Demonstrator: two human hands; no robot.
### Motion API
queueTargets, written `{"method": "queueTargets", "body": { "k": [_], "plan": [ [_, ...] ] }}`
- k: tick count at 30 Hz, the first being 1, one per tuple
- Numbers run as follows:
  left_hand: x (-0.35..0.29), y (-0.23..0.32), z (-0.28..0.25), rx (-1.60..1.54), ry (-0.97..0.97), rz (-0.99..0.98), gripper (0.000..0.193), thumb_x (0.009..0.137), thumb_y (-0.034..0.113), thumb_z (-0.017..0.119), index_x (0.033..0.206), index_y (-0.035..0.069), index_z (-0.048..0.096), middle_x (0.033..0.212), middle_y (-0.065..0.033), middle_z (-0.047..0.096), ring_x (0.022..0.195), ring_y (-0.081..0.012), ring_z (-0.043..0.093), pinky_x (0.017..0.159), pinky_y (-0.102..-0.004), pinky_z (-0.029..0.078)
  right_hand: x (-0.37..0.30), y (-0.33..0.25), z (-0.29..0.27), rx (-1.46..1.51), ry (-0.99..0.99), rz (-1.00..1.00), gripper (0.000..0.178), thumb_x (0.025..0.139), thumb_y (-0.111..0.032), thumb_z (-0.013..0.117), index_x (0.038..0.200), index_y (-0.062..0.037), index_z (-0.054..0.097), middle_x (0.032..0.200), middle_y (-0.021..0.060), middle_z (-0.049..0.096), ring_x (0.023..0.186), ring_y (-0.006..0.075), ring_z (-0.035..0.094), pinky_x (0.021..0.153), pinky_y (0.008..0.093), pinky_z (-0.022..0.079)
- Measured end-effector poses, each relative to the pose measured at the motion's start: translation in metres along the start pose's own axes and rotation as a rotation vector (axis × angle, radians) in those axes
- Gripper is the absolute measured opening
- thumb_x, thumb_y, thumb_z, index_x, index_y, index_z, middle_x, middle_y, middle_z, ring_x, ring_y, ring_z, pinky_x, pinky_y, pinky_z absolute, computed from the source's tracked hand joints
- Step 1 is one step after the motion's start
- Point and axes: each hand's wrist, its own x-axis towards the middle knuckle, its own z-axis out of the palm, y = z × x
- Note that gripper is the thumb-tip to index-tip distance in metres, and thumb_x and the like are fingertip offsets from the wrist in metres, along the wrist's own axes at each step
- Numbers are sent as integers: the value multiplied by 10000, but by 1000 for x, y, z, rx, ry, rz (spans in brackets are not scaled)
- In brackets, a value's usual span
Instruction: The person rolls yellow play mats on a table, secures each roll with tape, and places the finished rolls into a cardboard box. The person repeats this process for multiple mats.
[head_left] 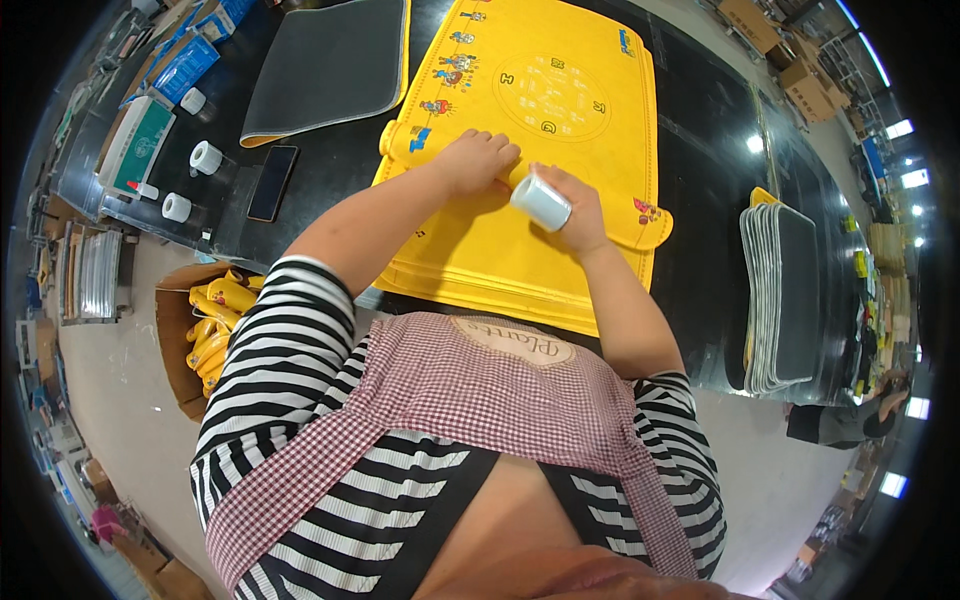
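A yellow printed mat (590,55) lies on the table in front of me, with small cartoon figures along its left side and a round design in the middle. Its near part is turned over into a long curled band running crosswise, with more flat yellow layers below. My left hand (478,163) grips this band, fingers curled over it near the middle. Just right of it, my right hand (578,208) is closed round a whitish roll of tape (541,203), held tilted over the mat. The fingertips of both hands are partly hidden.
At the left are a phone (272,183), more white rolls (205,157), a small bottle (144,189) and a green box (140,145). A dark mat (325,70) lies behind them. Stacked mats (780,295) stand right. A carton (175,345) of yellow rolls sits below left.
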Motion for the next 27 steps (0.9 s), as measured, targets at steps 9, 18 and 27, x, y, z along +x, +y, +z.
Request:
{"method": "queueTargets", "body": {
  "k": [9,18,27],
  "plan": [
    [-45,23,-1,-98,45,95,604,849,340,812,1368,108,609,1286,-132,623,1248,-356,565,1094,-457,420,-18,23,3,649,80,531,246,977,-132,709,1185,-7,754,1104,73,772,1045,129,689,953,294,537],
    [-32,32,17,-159,189,89,628,836,184,765,1444,185,606,1369,-106,587,1299,-328,534,1141,-463,365,34,29,-5,759,95,754,268,943,-155,745,1143,24,759,1092,110,775,1021,199,733,949,341,574],
    [-47,20,17,-1215,101,108,220,927,286,772,893,71,740,1009,-97,731,1213,-297,622,1076,-421,433,18,35,-3,767,83,612,284,996,-156,687,1197,38,739,1132,139,772,1052,222,743,963,357,585]
  ]
}}
